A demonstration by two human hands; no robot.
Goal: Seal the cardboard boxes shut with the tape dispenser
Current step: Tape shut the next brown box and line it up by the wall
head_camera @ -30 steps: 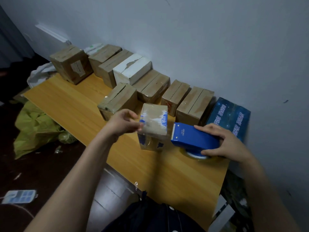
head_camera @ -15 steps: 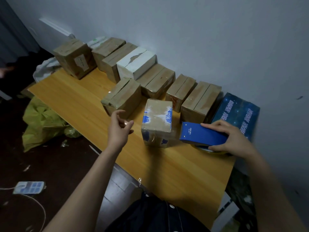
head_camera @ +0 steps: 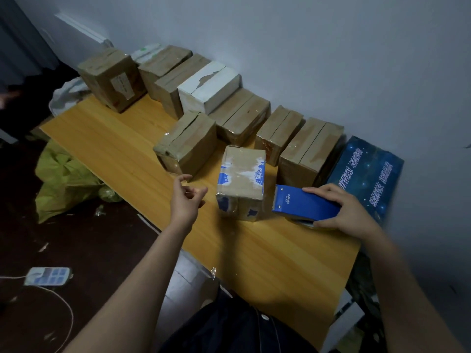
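- Left hand (head_camera: 187, 200) hovers over the table (head_camera: 254, 256), just left of a small cardboard box (head_camera: 240, 182). Its fingers are loosely curled, the forefinger a little raised, and it holds nothing and touches nothing.
- Right hand (head_camera: 341, 210) grips the blue tape dispenser (head_camera: 303, 205), with the fingers laid over its far edge and the thumb against its near edge.
- The tape dispenser is down at the table, just right of the small cardboard box. Its toothed blade points toward that box but is apart from it.
- The small cardboard box stands on the table between the two hands. It is brown, with torn strips of blue-and-white printed tape across its top and down its near face.
- A brown box (head_camera: 187, 143) with a seam along its top sits just behind and to the left of it, near the left hand.
- Along the wall (head_camera: 331, 59) a row of boxes (head_camera: 239, 118) stands side by side. Most are brown; there is also a white box (head_camera: 209, 85) with a torn top, and a dark blue box (head_camera: 367, 174) with pale print at the right end.
- A labelled box (head_camera: 112, 80) stands at the far left end of the table.
- On the dark floor (head_camera: 102, 238) to the left lie a yellow-green bag (head_camera: 63, 179) and a white power strip (head_camera: 48, 276) with its cable.
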